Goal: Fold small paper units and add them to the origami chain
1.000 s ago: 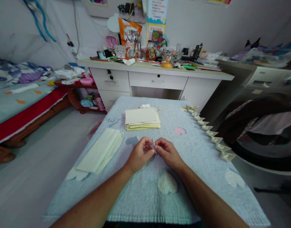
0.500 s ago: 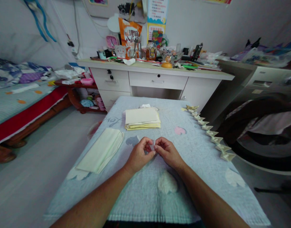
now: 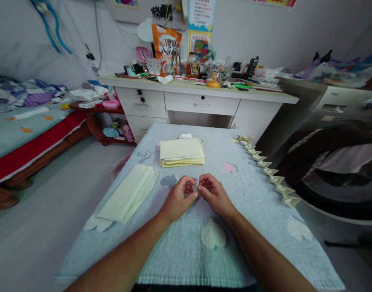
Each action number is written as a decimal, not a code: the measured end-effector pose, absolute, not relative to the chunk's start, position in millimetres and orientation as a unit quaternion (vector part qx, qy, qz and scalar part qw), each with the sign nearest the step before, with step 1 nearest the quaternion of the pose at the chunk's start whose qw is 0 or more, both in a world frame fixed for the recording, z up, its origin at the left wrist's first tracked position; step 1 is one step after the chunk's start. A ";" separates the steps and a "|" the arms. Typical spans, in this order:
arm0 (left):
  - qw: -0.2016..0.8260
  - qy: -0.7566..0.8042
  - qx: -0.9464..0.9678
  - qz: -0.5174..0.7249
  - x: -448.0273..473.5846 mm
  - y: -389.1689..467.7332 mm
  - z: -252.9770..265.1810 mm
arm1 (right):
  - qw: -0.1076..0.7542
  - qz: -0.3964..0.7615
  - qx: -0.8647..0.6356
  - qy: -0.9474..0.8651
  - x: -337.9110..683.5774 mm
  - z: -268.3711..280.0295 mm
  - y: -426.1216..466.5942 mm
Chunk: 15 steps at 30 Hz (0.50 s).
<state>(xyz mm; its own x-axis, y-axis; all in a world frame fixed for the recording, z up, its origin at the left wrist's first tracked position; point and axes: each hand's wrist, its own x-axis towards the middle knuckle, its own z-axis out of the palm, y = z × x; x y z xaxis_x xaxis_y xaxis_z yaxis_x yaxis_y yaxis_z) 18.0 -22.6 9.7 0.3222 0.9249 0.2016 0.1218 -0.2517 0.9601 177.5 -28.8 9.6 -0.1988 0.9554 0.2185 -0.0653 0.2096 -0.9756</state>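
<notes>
A small folded piece of pale paper (image 3: 197, 183) is pinched between my two hands over the middle of the table; most of it is hidden by fingers. My left hand (image 3: 180, 196) closes on its left side with thumb and fingertips. On the other side, my right hand (image 3: 214, 192) grips it with thumb and index finger. Beyond the hands lies a stack of cream and yellow paper sheets (image 3: 181, 149). Left of them is a pile of long pale green paper (image 3: 128, 194). Along the right edge runs a row of folded paper pieces (image 3: 276, 179).
A pale blue cloth (image 3: 249, 243) with heart shapes covers the table. Behind it stands a white desk (image 3: 201, 103) crowded with small items. A washing machine (image 3: 332, 109) with its door ajar is at the right, and a bed (image 3: 28, 129) at the left.
Both hands stay almost in place. The fingers shift slightly on the folded paper, and a little more of its upright edge shows between them.
</notes>
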 end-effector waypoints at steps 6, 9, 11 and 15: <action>0.478 0.390 0.658 0.433 18.5 -22.3 7.3 | 0.521 0.498 -0.360 -0.593 177.0 7.0 -29.4; 0.493 0.393 0.646 0.430 19.0 -21.5 5.5 | 0.518 0.488 -0.365 -0.601 176.4 5.9 -29.9; 0.503 0.402 0.637 0.423 19.4 -21.2 4.2 | 0.511 0.469 -0.380 -0.612 176.1 5.2 -29.9; 0.515 0.413 0.621 0.421 20.2 -21.4 3.4 | 0.505 0.413 -0.408 -0.638 175.6 5.6 -29.6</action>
